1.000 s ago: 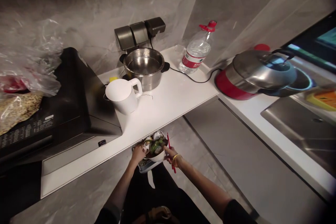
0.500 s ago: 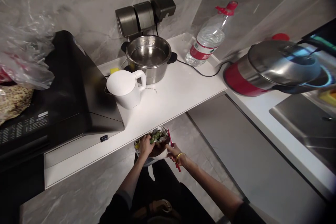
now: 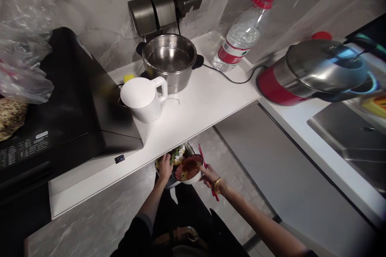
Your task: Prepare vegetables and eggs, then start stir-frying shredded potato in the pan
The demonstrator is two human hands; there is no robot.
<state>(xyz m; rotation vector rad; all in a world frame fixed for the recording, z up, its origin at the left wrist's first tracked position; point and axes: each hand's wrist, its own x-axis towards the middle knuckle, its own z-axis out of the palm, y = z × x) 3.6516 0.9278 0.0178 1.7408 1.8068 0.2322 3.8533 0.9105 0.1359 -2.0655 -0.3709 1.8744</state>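
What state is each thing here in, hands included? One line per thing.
Bowl, held, seemingly tipped, brown residue inside
Right hand, gripping bowl and chopsticks
Chopsticks, held beside bowl
Left hand, at scraps, grip unclear
Scrap container, open, scraps inside
Steel pot, uncovered
Bottle, standing, capped, clear liquid inside
Red-based pot, lid on
White jug, upright
Plastic bag, crumpled

No txt is being legible for certain. Bottle (image 3: 244,32) is bearing red-&-white label (image 3: 231,53); its chars. are appearing too blurred. Black appliance (image 3: 78,104) is showing rows of pale print (image 3: 22,153) + sm. white tag (image 3: 42,135), both looking unreadable, approx. same reason.
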